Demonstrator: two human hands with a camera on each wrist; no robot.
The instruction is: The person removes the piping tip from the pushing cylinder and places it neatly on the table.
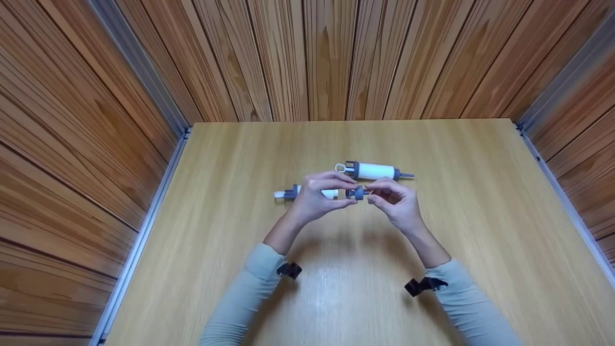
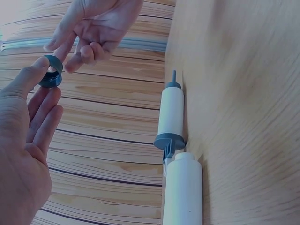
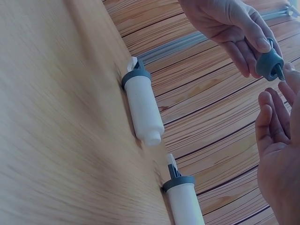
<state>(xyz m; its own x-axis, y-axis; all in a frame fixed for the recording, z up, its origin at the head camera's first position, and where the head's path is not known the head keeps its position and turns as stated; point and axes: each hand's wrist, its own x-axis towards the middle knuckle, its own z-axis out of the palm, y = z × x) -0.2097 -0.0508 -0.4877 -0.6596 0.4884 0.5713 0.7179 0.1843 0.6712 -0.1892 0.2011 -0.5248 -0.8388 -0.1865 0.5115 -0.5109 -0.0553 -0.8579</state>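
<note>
Altogether two tubes (image 1: 377, 171) (image 1: 330, 194), one held cap (image 1: 359, 193)

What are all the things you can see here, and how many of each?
Table: one, light wood-brown, under everything
Nozzled tube: one, white with blue-grey ends, farther back on the table
Tube without a nozzle: one, white with blue-grey collar, nearer on the table
Nozzle cap: one, blue-grey, held above the table
Plank walls: three, brown, around the table
Metal rails: four, grey, table sides and wall corners
Wrist devices: two, black, at the cuffs
Sleeves: two, pale grey-green, on the arms
Left hand: one, pinching the cap
Right hand: one, fingertips by the cap's tip
</note>
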